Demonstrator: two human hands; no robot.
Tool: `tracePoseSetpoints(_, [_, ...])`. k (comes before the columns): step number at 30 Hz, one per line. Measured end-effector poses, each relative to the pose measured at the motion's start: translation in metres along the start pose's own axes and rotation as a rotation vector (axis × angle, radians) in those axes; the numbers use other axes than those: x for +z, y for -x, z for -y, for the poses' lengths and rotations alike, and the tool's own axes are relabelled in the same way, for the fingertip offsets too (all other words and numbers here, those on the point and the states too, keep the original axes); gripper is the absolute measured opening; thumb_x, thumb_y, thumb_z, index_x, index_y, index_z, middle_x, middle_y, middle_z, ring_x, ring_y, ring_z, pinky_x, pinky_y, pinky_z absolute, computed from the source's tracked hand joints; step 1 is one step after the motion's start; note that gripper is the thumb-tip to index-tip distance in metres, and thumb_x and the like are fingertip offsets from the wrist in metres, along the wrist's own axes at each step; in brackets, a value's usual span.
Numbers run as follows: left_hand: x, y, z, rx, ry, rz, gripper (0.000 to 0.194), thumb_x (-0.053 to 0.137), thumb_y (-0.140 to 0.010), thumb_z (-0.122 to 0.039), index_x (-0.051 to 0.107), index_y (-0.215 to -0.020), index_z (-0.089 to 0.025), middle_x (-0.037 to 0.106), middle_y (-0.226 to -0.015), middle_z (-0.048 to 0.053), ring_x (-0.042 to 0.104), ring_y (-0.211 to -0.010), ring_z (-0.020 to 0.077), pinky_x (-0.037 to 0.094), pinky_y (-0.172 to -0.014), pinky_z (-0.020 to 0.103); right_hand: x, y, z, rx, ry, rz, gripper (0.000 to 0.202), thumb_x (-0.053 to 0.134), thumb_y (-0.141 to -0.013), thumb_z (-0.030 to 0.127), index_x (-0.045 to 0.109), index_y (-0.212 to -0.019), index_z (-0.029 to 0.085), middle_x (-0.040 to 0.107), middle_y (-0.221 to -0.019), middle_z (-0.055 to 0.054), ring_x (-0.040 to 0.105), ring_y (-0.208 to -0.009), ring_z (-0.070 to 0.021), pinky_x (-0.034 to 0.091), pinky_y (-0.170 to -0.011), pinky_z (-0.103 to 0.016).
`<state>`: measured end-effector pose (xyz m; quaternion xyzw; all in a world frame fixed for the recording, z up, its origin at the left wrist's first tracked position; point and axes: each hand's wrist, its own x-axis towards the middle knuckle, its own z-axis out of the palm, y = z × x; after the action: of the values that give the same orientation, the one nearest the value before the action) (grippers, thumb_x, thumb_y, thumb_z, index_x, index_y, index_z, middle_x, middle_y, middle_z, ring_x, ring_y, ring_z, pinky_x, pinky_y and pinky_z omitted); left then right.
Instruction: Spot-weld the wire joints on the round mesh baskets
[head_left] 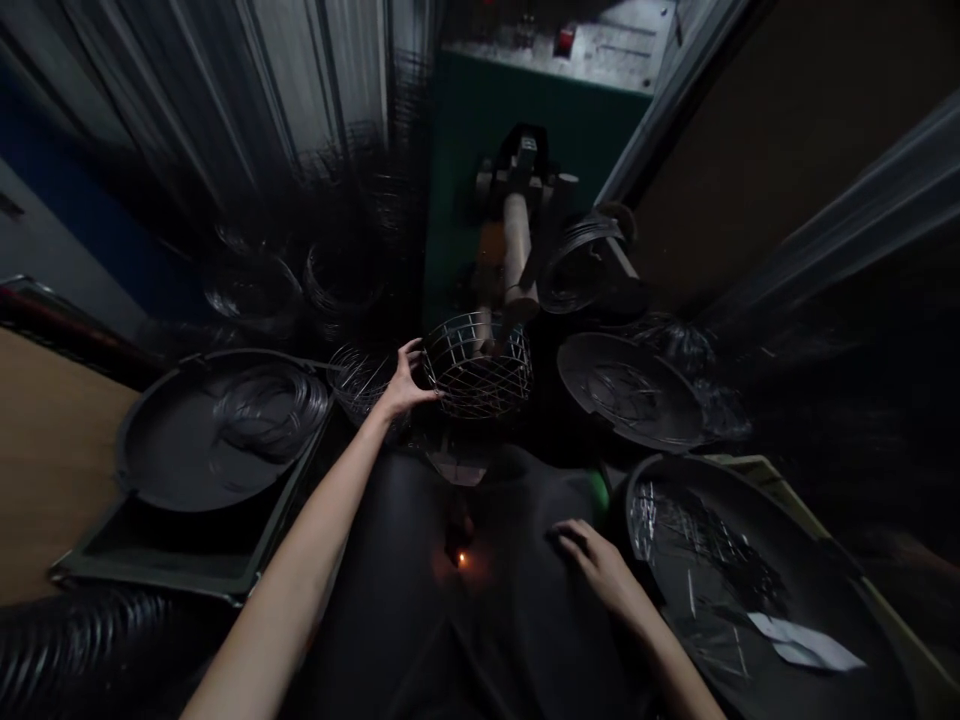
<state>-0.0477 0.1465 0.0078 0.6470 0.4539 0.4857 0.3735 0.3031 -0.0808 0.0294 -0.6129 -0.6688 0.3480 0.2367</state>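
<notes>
My left hand (403,384) reaches forward and grips the left rim of a round wire basket (478,366) that sits in front of a green machine (517,180) with a tan roller arm. My right hand (592,558) rests palm down on dark cloth over my lap, fingers spread, holding nothing. It lies next to the rim of a large dark pan (757,580) holding short wire pieces.
A dark round pan (202,450) with coiled wire rings sits left on a green crate (187,560). Another dark pan (626,385) with wire bits stands right of the basket. More wire baskets (360,375) pile behind left. A small orange light (461,560) glows below.
</notes>
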Motion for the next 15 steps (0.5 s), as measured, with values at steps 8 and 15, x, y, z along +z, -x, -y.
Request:
tracePoseSetpoints(8, [-0.023,0.024,-0.045,0.195,-0.163,-0.008,0.100,0.083,-0.052,-0.034,0.026,-0.134,-0.024,0.043,-0.131,0.011,0.047,-0.124,0.0251,0.039,-0.108,0.043,-0.013,-0.028,0.036,0.050,-0.181,-0.054,0.044,0.055,-0.082,0.054,0.063,-0.111,0.023,0.068,-0.106,-0.009,0.066,-0.096,-0.0272,0.056,-0.078,-0.040])
tracePoseSetpoints(15, [-0.029,0.037,-0.097,0.289,-0.456,0.112,0.079,0.078,-0.056,-0.022,0.044,-0.127,-0.025,0.043,-0.128,0.008,0.045,-0.123,0.0274,0.041,-0.105,0.043,-0.024,-0.116,0.162,-0.057,-0.267,0.271,0.036,0.066,-0.077,0.042,0.070,-0.100,0.014,0.069,-0.086,-0.006,0.064,-0.080,-0.0203,0.052,-0.071,-0.030])
